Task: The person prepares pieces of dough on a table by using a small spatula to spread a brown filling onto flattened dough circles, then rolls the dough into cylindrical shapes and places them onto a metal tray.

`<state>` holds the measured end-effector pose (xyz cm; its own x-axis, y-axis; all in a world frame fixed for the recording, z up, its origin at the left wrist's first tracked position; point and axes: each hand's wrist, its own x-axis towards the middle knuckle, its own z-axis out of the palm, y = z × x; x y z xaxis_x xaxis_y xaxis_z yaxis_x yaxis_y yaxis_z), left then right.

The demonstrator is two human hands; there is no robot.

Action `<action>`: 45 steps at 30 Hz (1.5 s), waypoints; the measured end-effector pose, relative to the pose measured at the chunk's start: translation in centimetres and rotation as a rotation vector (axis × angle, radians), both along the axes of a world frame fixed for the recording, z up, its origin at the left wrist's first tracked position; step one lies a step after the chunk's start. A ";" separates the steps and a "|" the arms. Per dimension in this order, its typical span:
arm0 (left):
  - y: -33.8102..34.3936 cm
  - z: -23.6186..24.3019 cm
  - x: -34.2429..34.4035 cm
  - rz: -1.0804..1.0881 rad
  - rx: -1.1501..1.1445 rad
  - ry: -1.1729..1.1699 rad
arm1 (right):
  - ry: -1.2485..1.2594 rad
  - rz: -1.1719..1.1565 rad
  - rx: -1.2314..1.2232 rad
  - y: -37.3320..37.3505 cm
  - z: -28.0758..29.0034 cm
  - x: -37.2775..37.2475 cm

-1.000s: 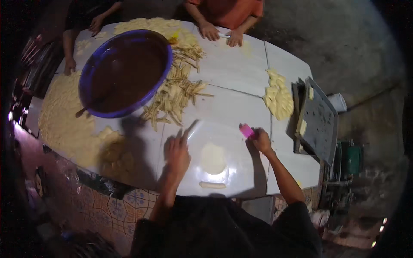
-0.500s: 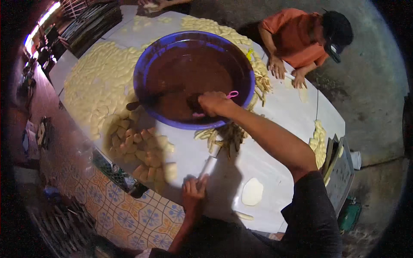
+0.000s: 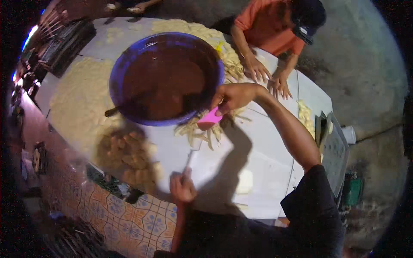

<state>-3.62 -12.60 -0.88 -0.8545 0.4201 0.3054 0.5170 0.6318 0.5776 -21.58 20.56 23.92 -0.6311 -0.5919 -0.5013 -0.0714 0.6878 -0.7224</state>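
My right hand grips a pink plastic scoop by its handle, just beyond the near right rim of a big blue tub. Thick brown liquid fills much of the tub. Beneath the scoop lies a heap of pale strips, some with brown on them. My left hand is closed around the near end of a white rod like a rolling pin, which points toward that heap. To the right, a flat pale piece of dough rests on the white tabletop.
Many pale dough pieces cover the left of the table, with larger chunks nearer me. A dark handle leans over the tub's rim. Across the table, a person in orange works with both hands. Metal trays stand at right.
My right hand has come up out of the tub toward the right, bringing the pink scoop over the rim. My left hand stays around the rod. The view has shifted a little.
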 end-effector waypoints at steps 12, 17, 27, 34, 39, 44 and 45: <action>1.0 0.3 -0.9 -0.012 -0.160 0.039 | 0.038 -1.144 0.045 -5.7 -17.3 39.0; 1.9 -0.2 -0.4 -0.034 -0.106 0.071 | 0.798 -0.727 0.473 -6.0 -21.3 42.2; -1.0 0.8 1.1 0.152 -0.330 0.109 | -0.023 -0.656 0.343 3.8 -12.2 41.6; -0.4 2.1 0.8 0.130 -0.249 0.067 | 0.554 -0.979 0.225 -2.0 -16.4 26.8; 0.2 3.2 0.5 0.163 -0.328 0.034 | 0.947 -0.937 0.108 -8.0 -22.8 14.4; 1.0 3.2 0.6 0.156 -0.149 0.015 | 0.679 -0.958 0.327 -7.3 -22.8 14.0; 1.0 2.9 0.8 0.162 -0.102 0.087 | 0.732 -0.913 0.334 -7.5 -21.6 14.9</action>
